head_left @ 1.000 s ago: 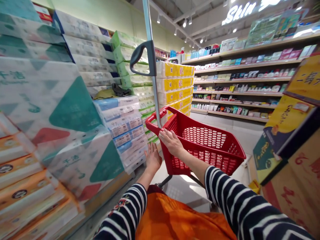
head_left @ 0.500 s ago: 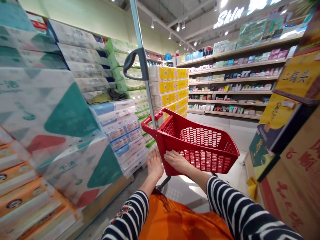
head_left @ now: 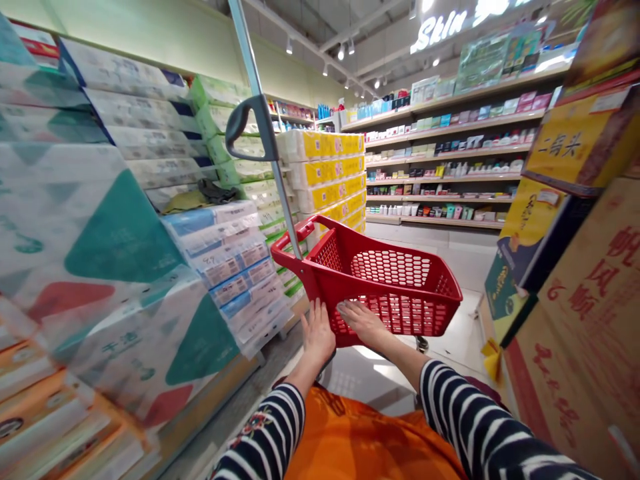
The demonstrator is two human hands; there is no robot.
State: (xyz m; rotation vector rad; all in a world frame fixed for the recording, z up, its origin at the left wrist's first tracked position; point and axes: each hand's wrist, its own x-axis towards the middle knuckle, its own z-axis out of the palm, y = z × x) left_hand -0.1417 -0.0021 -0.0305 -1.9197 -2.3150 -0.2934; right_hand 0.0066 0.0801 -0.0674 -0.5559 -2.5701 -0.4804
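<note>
In front of me a red plastic shopping cart (head_left: 395,293) with honeycomb-holed sides stands angled across the aisle. My left hand (head_left: 319,335) is at the cart's near lower corner, palm toward it, fingers stretched out. Beside it, my right hand (head_left: 365,323) lies flat along the cart's near side wall, fingers extended. Both seem to touch the cart, though the contact of the left palm is hard to make out. A metal pole (head_left: 286,193) with a grey loop handle (head_left: 246,130) rises at the cart's handle end. Neither hand grips anything.
Stacked tissue packs (head_left: 230,267) line the left side, with large white-and-teal packs (head_left: 135,220) nearest. Yellow-and-white packs (head_left: 327,173) stand behind the cart. Cartons (head_left: 575,287) border the right. Shelves (head_left: 450,160) of small goods fill the back. Pale floor (head_left: 373,373) shows under the cart.
My view has shifted, so the cart and stacks appear further left. My left hand has moved closer to the right hand and against the cart's corner. Both hands stay flat.
</note>
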